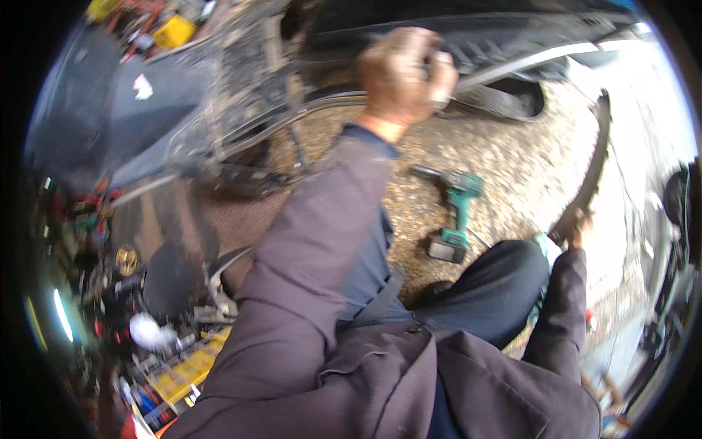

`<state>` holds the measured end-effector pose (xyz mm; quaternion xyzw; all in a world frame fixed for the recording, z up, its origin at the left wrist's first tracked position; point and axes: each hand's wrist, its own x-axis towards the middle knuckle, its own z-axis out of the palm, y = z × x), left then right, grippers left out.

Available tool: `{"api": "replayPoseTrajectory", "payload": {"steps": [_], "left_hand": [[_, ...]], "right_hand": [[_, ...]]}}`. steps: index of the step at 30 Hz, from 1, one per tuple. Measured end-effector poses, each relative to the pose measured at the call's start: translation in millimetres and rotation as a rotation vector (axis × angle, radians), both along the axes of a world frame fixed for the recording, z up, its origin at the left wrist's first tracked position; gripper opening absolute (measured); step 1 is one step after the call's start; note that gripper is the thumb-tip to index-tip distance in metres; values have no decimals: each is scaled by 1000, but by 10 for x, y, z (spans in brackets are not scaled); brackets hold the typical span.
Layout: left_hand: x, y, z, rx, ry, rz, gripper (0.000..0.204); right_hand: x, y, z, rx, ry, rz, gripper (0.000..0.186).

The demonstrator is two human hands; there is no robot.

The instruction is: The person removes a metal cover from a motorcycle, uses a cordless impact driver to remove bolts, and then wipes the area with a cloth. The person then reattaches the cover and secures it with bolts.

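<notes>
My left hand, slightly blurred, is closed with curled fingers in front of a large dark car body panel with a pale metal edge strip. Whether anything lies inside that fist is hidden. Out to the right, my right hand is closed around the lower end of a long, curved dark strip, which reaches up and away from me. A teal cordless drill with a black battery lies on the ground between my arms, its front end pointing left.
Speckled, gritty ground spreads in front of my knees. At the upper left are a dark panel and a yellow object. A yellow rack with small items stands at lower left. Dark car parts line the right edge.
</notes>
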<state>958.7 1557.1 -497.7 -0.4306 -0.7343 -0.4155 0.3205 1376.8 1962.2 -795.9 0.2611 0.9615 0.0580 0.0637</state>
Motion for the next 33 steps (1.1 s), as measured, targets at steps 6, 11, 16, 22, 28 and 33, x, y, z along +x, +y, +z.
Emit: {"api": "replayPoseTrajectory", "payload": {"steps": [6, 11, 16, 22, 28, 33], "left_hand": [[136, -17, 32, 61, -263, -26, 21], [148, -6, 129, -40, -207, -43, 19], [155, -6, 134, 13, -329, -96, 20], [210, -171, 189, 80, -370, -112, 22], [750, -1282, -145, 85, -627, 100, 18], [1438, -2968, -593, -79, -1024, 603, 18]], "right_hand": [[-177, -567, 694, -522, 921, -470, 35], [-337, -943, 1550, -466, 743, -859, 30], [-123, -877, 1408, -544, 746, -996, 35], [779, 139, 435, -232, -206, -312, 23], [1577, 626, -1, 129, -279, -119, 28], [1262, 420, 193, -414, -4, -859, 25]]}}
